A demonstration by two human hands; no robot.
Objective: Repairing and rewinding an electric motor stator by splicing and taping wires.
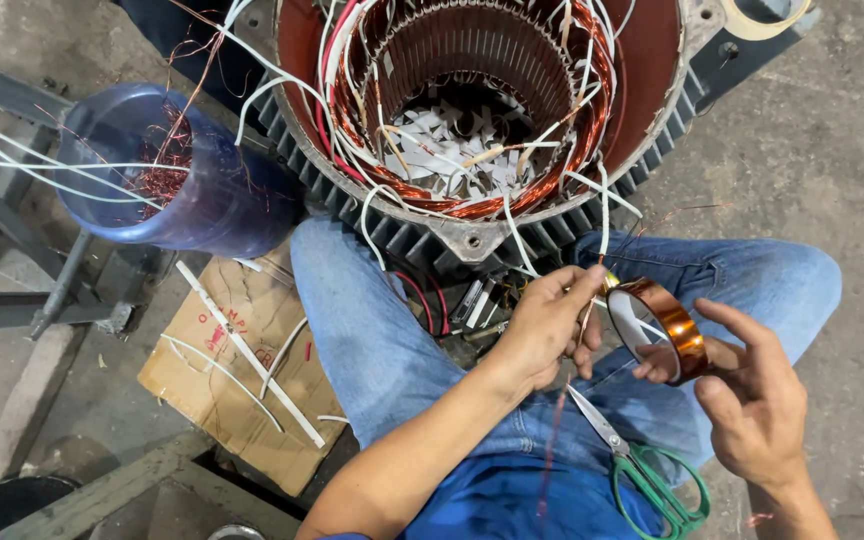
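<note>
Both hands busy: left (550,318) pinching thin wire, probably; right (747,400) gripping glossy amber tape roll (664,326).

A single head-worn camera looked steeply down from close range over the seated person's lap, facing forward onto the open motor stator (472,110) at the frame top, with concrete floor (822,150) at both sides.

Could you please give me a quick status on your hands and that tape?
Left hand pinching wire ends by the motor. Right hand holding amber tape roll. Scissors on lap, clear.
</note>
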